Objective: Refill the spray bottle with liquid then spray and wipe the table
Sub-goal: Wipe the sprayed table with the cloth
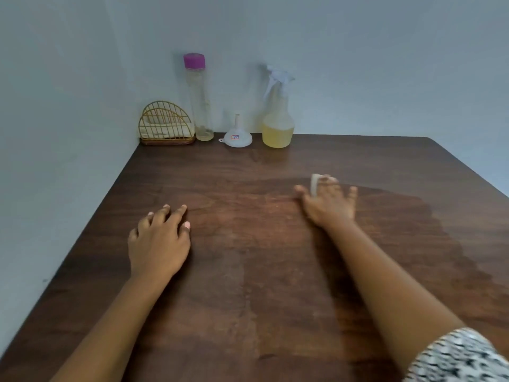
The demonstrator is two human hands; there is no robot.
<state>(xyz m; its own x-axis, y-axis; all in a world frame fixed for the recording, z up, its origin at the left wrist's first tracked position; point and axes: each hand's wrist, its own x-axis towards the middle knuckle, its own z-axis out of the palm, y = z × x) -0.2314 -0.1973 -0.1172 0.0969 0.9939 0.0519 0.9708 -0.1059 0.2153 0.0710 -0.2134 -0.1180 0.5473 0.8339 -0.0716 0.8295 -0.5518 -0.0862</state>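
I am watching the right hand (329, 201) pressing a small white tissue (314, 184) onto the counter (248, 271) with its fingers spread, in front of the spray bottle (277, 117). The bottle is standing part full of yellow liquid at the wall. The left hand (159, 238) is resting released, holding nothing, nearer me and left of the spray bottle. I am judging that the tissue, only pinned, could be slipping free on the damp wood. A long stroke could be toppling the funnel (237, 135) just left of the spray bottle.
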